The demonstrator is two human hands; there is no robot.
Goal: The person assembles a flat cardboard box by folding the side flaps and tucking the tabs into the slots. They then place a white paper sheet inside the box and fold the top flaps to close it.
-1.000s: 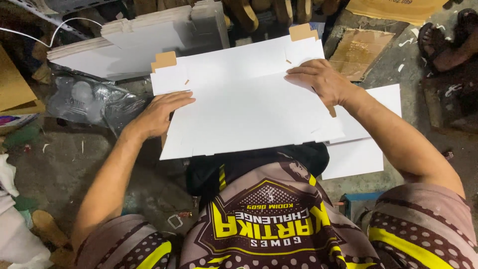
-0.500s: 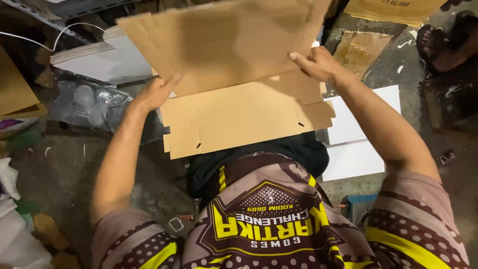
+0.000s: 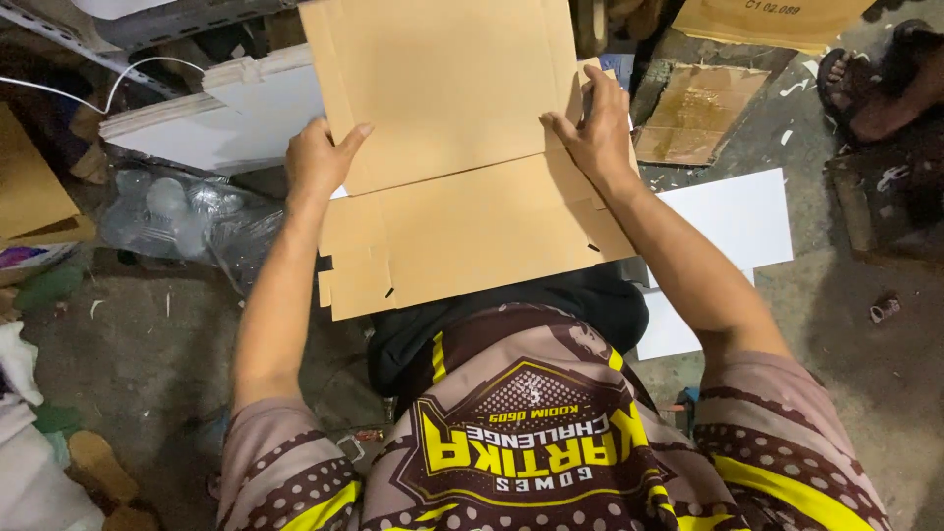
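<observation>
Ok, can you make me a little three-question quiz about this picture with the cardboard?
1. True or false: the flat brown cardboard box blank is creased, with its far panel lifted.
2. Which hand grips the blank's side nearest the white sheets on the floor? A) left hand B) right hand
3. Fill in: beside the left arm lies a crumpled clear ____ bag.

Key: 1 true; 2 B; 3 plastic.
</observation>
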